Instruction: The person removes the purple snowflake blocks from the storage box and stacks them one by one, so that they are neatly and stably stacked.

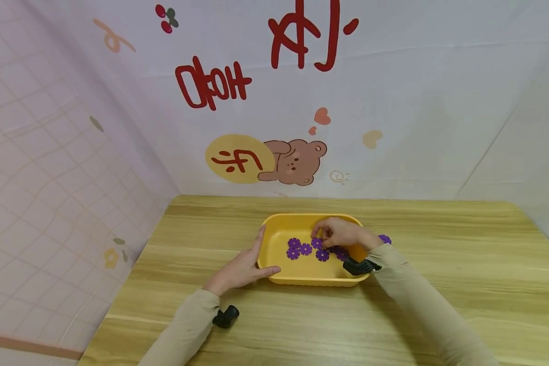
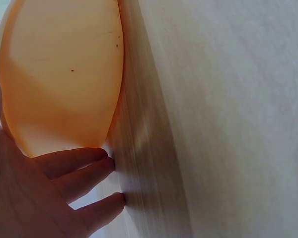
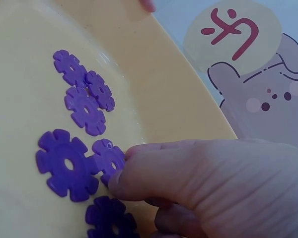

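A yellow plastic basin (image 1: pixel 302 280) stands on the table. My left hand (image 1: pixel 240 269) grips its left end, thumb over the rim; in the left wrist view several fingers (image 2: pixel 84 181) lie against the outer wall. My right hand (image 1: pixel 340 233) reaches inside the basin. Its thumb and forefinger pinch the edge of a purple snowflake disc (image 3: pixel 108 158), a flat notched piece with a hole in the centre. Beside it lie a larger-looking disc (image 3: pixel 67 165) and a darker one (image 3: pixel 111 220). Three more discs, one of them here (image 3: pixel 85 110), overlap further along the basin floor.
One purple disc (image 1: pixel 385 239) shows outside the basin, behind the right wrist. Black wrist-worn devices (image 1: pixel 226 316) are on both arms. A pale cloth with a printed bear (image 1: pixel 297 162) hangs behind the wooden table (image 1: pixel 462 264).
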Demonstrator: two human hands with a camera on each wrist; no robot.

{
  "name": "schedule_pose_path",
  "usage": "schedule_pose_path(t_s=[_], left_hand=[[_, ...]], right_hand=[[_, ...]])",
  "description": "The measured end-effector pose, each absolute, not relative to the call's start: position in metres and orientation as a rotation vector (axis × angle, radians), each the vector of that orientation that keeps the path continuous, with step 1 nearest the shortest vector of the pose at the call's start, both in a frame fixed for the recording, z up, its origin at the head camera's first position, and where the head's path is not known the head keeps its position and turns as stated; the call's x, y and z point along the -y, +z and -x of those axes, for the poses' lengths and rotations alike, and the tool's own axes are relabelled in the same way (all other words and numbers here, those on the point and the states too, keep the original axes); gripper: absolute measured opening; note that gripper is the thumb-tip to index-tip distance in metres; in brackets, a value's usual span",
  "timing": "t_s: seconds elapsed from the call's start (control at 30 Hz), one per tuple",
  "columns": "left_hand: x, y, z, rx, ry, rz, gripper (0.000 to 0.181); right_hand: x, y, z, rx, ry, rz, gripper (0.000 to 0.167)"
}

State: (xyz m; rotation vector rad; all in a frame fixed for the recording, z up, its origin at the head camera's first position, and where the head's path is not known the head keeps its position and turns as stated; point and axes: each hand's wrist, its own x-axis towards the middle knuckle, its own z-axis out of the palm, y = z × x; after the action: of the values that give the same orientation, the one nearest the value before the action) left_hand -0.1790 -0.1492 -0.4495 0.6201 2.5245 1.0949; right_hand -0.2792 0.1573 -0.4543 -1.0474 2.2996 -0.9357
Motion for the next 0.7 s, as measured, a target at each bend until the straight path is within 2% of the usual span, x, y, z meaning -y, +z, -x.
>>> schedule_pose_path(t_s=[0.2,0.7], left_hand=[[0.1496,-0.4517,0.1792,-2.522,1.108,-0.628,0.109],[0.1475,-0.4496,0.1786,-2.524,1.097,-0.6,0.11]], right_hand=[[-0.158,-0.4546,0.2784,-2.264,-0.95,1.038,0.03],[-0.1541,-0.4577,0.2787,-2.367,-0.904,1.095,0.026]])
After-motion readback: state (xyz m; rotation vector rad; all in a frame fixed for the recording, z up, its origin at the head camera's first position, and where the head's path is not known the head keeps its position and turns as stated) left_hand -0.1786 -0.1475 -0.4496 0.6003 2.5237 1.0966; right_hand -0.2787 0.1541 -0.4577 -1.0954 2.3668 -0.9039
